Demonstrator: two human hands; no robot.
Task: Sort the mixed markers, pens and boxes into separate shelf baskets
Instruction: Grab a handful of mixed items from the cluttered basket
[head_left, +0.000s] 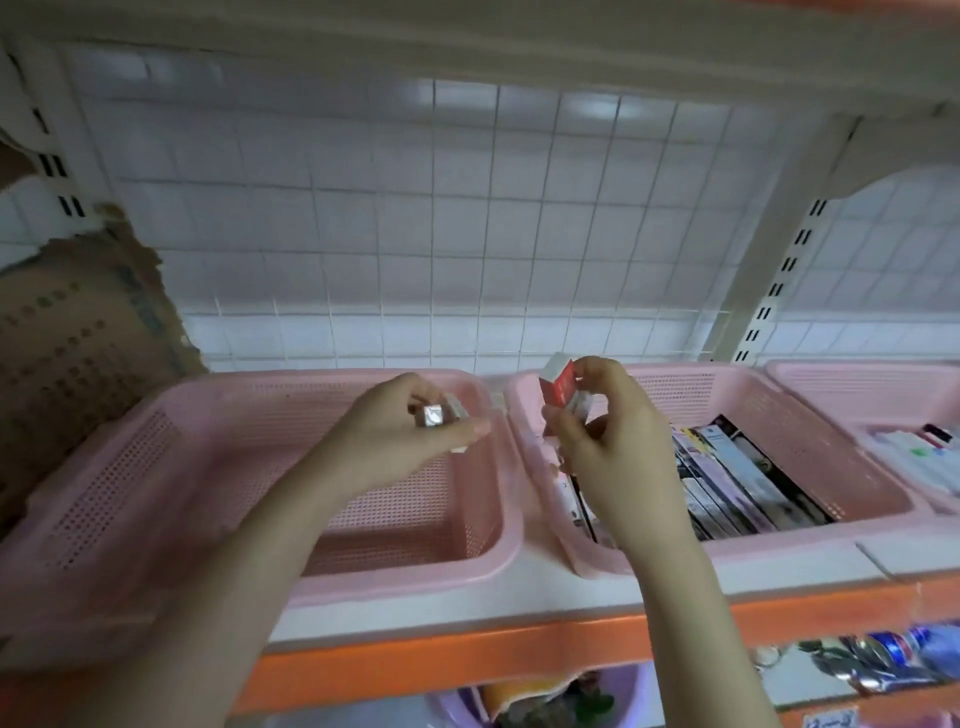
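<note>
The left hand (400, 431) was held over the left pink perforated plastic basket (130, 467), at 9 o'clock of the scene. Its fingers (467, 430) were curled and pinched a small silver-ended box (434, 415), with a white piece just behind it; what that piece was could not be determined.

The right hand (608, 447) was raised over the near-left corner of the middle pink perforated basket (779, 415), at 3 o'clock of the left hand and apart from it. Its fingers (597, 371) were curled round a small red-and-white cardboard box (560, 387), which stood roughly upright above the basket rim.

The middle basket held a row of long flat packaged boxes (748, 483) lying side by side. A third pink basket (883, 400), at 3 o'clock, held white packaged items (914, 457), blurred. All three baskets rested on a white shelf with an orange front edge (467, 654). A white wire grid panel (415, 234) stood behind, at 12 o'clock.
</note>
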